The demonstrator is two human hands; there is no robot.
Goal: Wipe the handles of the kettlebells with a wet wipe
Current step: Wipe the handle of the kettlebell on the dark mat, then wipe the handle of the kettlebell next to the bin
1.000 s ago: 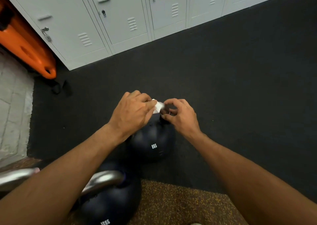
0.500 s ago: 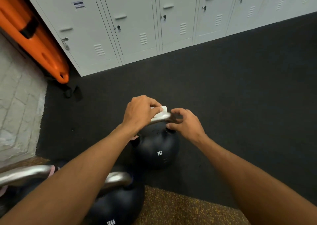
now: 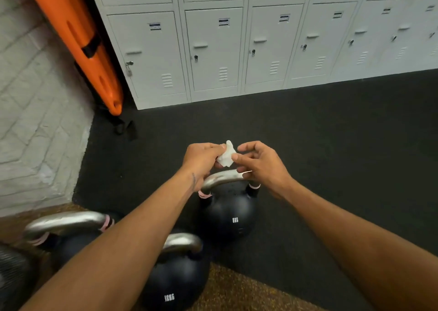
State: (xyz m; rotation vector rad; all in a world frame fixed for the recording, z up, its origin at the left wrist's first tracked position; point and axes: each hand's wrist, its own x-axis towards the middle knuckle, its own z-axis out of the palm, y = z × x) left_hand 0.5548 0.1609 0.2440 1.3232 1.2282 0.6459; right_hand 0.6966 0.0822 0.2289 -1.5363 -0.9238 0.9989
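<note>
A small crumpled white wet wipe (image 3: pixel 226 155) is pinched between my left hand (image 3: pixel 201 160) and my right hand (image 3: pixel 259 162), just above the steel handle (image 3: pixel 222 176) of a black 8 kg kettlebell (image 3: pixel 228 213) on the dark floor. Neither hand touches that handle. Nearer to me stands a black 12 kg kettlebell (image 3: pixel 175 284), its steel handle (image 3: pixel 183 242) partly hidden by my left forearm. A third kettlebell's steel handle (image 3: pixel 64 223) shows at the lower left, its body mostly hidden.
White lockers (image 3: pixel 213 50) line the far wall. An orange board (image 3: pixel 80 40) leans in the corner by a white brick wall (image 3: pixel 35 121), black straps (image 3: pixel 125 128) at its foot. Black rubber floor (image 3: pixel 331 133) stretches right; a brown speckled mat (image 3: pixel 237 291) lies underfoot.
Both hands have lifted off the 8 kg kettlebell's handle, where the left hand pressed the wipe half a second ago. They now hold the wipe together above it. The camera has tilted up.
</note>
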